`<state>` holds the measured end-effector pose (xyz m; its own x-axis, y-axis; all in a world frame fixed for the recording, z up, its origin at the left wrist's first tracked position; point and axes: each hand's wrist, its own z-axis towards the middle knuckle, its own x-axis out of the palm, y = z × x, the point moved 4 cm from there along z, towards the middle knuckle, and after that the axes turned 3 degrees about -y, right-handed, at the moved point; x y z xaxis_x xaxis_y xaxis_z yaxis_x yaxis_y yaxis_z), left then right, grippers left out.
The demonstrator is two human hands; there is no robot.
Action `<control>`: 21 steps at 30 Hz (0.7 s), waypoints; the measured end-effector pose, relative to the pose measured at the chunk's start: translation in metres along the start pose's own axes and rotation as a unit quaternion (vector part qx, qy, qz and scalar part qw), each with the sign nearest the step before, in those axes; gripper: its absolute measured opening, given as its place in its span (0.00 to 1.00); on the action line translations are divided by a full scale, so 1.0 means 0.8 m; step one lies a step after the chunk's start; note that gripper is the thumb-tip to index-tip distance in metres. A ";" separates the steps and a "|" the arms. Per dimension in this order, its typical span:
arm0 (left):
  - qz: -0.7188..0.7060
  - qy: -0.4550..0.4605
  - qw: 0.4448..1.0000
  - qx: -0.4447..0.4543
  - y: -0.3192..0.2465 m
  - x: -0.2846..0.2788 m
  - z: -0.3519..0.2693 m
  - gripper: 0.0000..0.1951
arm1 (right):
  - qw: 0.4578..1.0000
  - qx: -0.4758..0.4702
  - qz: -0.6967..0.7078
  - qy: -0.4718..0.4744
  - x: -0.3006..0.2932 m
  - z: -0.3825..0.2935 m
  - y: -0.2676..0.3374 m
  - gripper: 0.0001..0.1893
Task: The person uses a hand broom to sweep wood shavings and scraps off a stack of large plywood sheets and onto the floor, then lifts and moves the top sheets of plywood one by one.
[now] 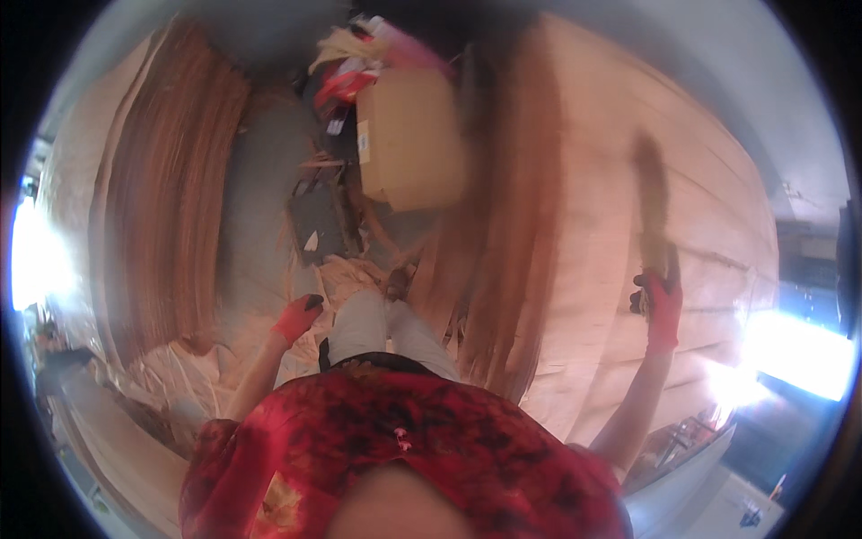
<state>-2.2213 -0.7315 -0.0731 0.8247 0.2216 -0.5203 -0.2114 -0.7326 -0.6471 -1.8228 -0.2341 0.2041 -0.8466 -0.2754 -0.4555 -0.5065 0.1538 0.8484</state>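
Observation:
My right hand [664,311], in a red glove with dark fingertips, grips the handle of a long dark-bristled hand brush [651,182]. Motion blurs the brush, which lies over the pale top sheet of a tall stack of wood veneer [592,188]; whether its bristles touch the sheet I cannot tell. Reddish-brown layered edges [518,269] form the side of this stack facing me. On the other side, my left hand [296,319] hangs in a matching glove, near my thigh. Its fingers curl loosely, and no object shows in it.
Another veneer stack [168,202] rises at the left, with torn sheets [202,370] near its closer end. Ahead stand a cardboard box [411,135] and a heap of coloured bags or cloths [350,67]. Wood scraps [350,273] litter the grey floor [259,182] around my feet.

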 end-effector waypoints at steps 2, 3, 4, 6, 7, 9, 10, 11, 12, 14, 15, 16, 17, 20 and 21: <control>0.025 0.021 0.999 0.008 -0.033 -0.018 0.040 0.21 | 0.995 -0.024 0.083 -0.042 -0.011 0.000 0.022 0.32; 0.029 0.046 0.998 -0.027 -0.049 -0.024 0.066 0.21 | 0.989 -0.019 0.130 -0.075 -0.012 0.001 0.023 0.31; 0.014 0.068 0.997 -0.044 -0.069 -0.032 0.093 0.21 | 0.979 -0.070 0.180 -0.071 -0.005 0.009 0.024 0.29; 0.076 0.034 0.996 0.029 -0.119 -0.045 0.158 0.18 | 0.970 -0.048 0.224 -0.078 0.034 0.038 0.003 0.28; 0.096 0.016 0.992 0.075 -0.146 -0.050 0.184 0.17 | 0.957 -0.052 0.272 -0.083 0.060 0.053 -0.008 0.28; 0.099 0.058 0.988 0.103 -0.197 -0.054 0.232 0.17 | 0.938 -0.086 0.325 -0.087 0.116 0.074 -0.035 0.28; 0.099 0.080 0.985 0.116 -0.226 -0.048 0.255 0.18 | 0.944 -0.056 0.299 -0.125 0.146 0.091 -0.051 0.28; 0.094 0.090 0.979 0.157 -0.256 -0.041 0.270 0.17 | 0.951 -0.038 0.278 -0.130 0.170 0.097 -0.066 0.28; 0.088 0.100 0.970 0.202 -0.289 -0.036 0.284 0.17 | 0.946 0.029 0.308 -0.098 0.198 0.105 -0.078 0.29; 0.100 0.137 0.953 0.249 -0.359 -0.025 0.328 0.18 | 0.931 0.116 0.337 -0.075 0.229 0.114 -0.083 0.28; 0.115 0.160 0.947 0.255 -0.389 -0.019 0.344 0.18 | 0.929 0.114 0.340 -0.093 0.228 0.110 -0.076 0.28; 0.126 0.176 0.938 0.271 -0.418 -0.012 0.356 0.19 | 0.921 0.117 0.356 -0.106 0.224 0.107 -0.065 0.28; 0.130 0.168 0.932 0.294 -0.446 -0.007 0.366 0.19 | 0.926 0.101 0.340 -0.129 0.211 0.101 -0.048 0.28; 0.145 0.107 0.894 0.410 -0.523 0.006 0.381 0.19 | 0.926 0.080 0.323 -0.177 0.163 0.071 0.006 0.28; 0.165 0.071 0.867 0.466 -0.547 0.010 0.386 0.19 | 0.922 0.088 0.316 -0.207 0.155 0.065 0.017 0.27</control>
<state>-2.2843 -0.2107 0.0340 0.6815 -0.0300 -0.7312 -0.7247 0.1112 -0.6800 -1.9431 -0.2168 0.1455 -0.9527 0.3031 0.0201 0.1219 0.3208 0.9393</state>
